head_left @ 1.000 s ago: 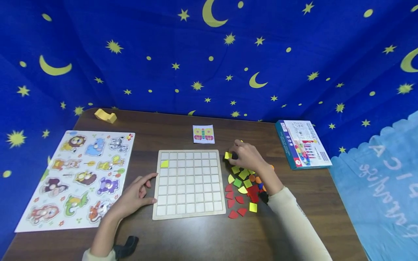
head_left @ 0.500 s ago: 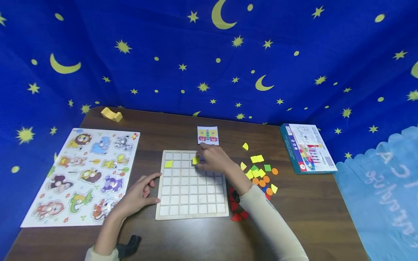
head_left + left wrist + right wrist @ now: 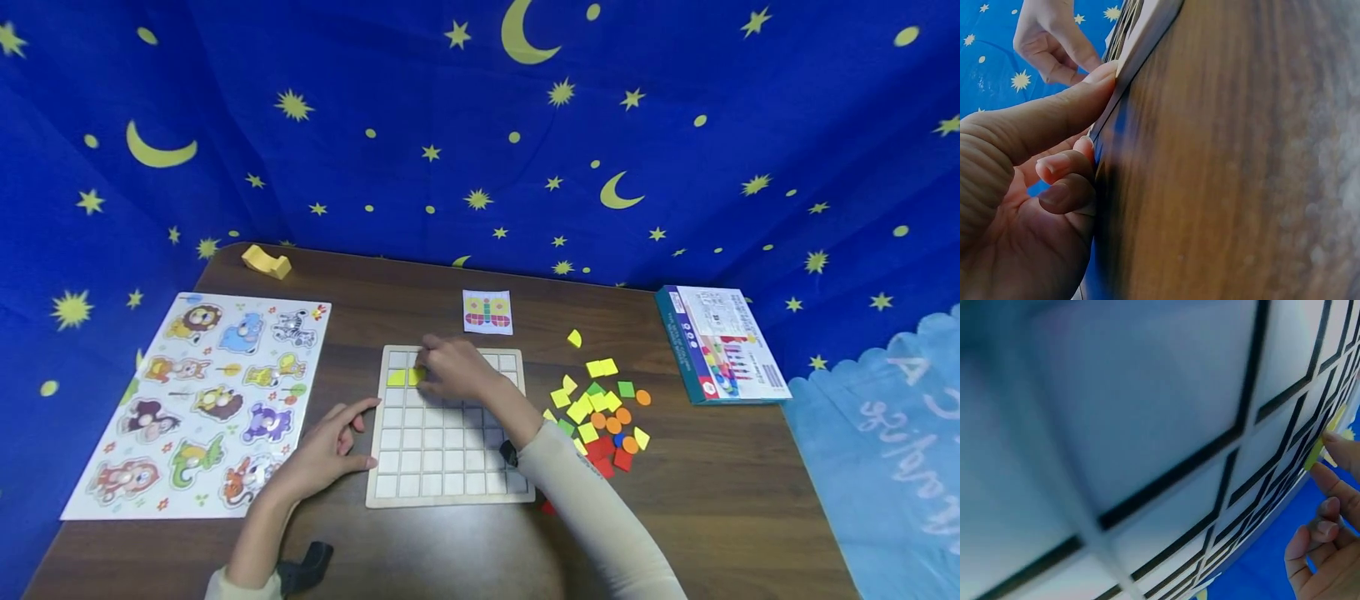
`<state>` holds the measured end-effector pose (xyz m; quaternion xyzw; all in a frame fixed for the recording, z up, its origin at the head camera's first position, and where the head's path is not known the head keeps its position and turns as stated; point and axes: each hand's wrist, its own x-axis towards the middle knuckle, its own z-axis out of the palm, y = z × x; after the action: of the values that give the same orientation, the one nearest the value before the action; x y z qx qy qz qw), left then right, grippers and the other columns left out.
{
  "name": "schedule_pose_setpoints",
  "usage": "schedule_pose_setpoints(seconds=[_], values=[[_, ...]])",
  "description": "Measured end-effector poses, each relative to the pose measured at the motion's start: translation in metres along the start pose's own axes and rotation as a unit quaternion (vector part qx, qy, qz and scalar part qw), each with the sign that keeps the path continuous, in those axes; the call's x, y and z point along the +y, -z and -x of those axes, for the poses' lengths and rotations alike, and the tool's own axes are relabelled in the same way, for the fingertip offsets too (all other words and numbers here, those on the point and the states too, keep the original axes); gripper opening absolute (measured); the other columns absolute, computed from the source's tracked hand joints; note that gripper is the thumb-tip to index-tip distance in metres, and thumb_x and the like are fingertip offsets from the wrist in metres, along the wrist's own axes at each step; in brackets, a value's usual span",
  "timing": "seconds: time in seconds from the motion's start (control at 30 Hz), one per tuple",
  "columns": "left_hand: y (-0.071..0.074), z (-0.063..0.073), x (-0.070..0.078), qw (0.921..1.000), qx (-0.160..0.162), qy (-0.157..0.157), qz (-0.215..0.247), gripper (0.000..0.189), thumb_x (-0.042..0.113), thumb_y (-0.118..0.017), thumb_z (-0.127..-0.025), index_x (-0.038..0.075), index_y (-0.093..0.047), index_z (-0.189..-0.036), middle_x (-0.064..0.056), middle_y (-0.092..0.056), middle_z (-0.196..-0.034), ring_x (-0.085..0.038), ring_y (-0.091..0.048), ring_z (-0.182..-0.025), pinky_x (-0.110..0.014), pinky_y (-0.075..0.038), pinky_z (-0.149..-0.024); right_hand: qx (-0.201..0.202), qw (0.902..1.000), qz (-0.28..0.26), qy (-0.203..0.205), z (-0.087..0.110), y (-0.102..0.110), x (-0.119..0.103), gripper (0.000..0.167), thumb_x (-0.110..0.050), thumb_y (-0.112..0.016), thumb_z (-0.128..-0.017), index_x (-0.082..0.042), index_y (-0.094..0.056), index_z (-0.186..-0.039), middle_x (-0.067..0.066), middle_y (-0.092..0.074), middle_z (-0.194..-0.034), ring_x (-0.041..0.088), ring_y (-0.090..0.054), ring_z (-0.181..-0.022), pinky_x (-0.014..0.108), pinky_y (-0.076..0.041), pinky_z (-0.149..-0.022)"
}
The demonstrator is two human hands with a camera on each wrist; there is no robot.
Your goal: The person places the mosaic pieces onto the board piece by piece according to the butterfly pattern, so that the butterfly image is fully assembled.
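A pale wooden grid board (image 3: 450,502) lies on the table in the head view. One yellow tile (image 3: 397,378) with a rounded corner sits in a left-hand cell of its second row. My right hand (image 3: 459,368) is over the upper part of the board, pinching another yellow tile (image 3: 415,377) right beside the first. In the right wrist view, thumb and index finger meet at that tile (image 3: 1315,454); its full shape is partly hidden. My left hand (image 3: 321,450) touches the board's left edge with thumb and index fingertip. Its thumb (image 3: 1060,115) lies along the edge in the left wrist view.
Loose yellow, green, orange, blue and red tiles (image 3: 597,402) lie scattered right of the board. A butterfly pattern card (image 3: 487,312) lies behind it. An animal puzzle board (image 3: 198,408) is at left, a yellow block (image 3: 266,262) behind that, and a box (image 3: 722,343) at right.
My right hand has carried a yellow tile from the pile leftward across the board to beside the first yellow tile. My left hand keeps its place at the board's edge.
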<state>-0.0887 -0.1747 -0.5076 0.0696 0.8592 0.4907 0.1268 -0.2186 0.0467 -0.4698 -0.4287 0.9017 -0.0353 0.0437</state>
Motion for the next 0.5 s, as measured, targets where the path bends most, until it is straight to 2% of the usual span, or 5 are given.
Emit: schedule_pose_setpoints(seconds=[0.3,0.5], values=[[-0.0014,-0.0027,0.0054,0.9998,-0.004,0.019,-0.003,0.082,0.007,-0.084,-0.073,0.007,-0.046,-0.146,-0.006,-0.048,-0.102,-0.008,-0.041,-0.066,-0.025,-0.037,-0.061,-0.006,0.9995,-0.015,-0.026,0.0013,-0.001,-0.002,0.02,-0.035,-0.076,-0.087,-0.018,-0.073,-0.098,-0.003,-0.063,-0.099,0.008,-0.061,-0.081,0.026,-0.052,-0.068],[-0.0006,-0.0015,0.0036,0.9998,-0.004,0.019,0.0,0.082,0.009,-0.084,-0.073,0.007,-0.046,-0.146,-0.006,-0.048,-0.102,-0.008,-0.04,-0.066,-0.024,-0.038,-0.061,-0.023,0.9981,-0.042,-0.04,0.0026,0.0015,-0.0018,0.028,-0.042,-0.075,-0.086,-0.019,-0.073,-0.103,-0.003,-0.06,-0.101,0.009,-0.058,-0.077,0.027,-0.05,-0.066]])
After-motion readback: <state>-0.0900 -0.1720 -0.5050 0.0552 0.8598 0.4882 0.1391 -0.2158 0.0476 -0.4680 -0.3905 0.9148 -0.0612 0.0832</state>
